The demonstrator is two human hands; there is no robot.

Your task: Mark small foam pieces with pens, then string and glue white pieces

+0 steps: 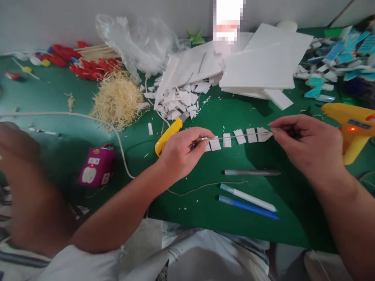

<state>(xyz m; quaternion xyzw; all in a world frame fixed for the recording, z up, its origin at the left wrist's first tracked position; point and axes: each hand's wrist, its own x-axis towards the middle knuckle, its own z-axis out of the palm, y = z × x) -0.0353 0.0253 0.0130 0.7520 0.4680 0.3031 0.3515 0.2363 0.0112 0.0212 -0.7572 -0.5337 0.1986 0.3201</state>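
Observation:
A thin string (231, 137) is stretched between my two hands, over a row of several small white foam pieces (227, 140) lying on the green table. My left hand (187, 148) pinches the string at the left of the row, close to a yellow cutter knife (168, 136). At the right end, by a pointed white piece (264, 134), my right hand (304, 140) pinches the string between thumb and fingers. The string's loose tail (202, 188) lies curved on the table below my left hand.
Below the row lie a grey pen (252, 172), a white pen (252, 198) and a blue pen (249, 207). A yellow glue gun (348, 128) is at the right. White boards (263, 58), scraps, straw (117, 99) and a purple box (96, 167) surround the area. Another person's arm (32, 195) is at left.

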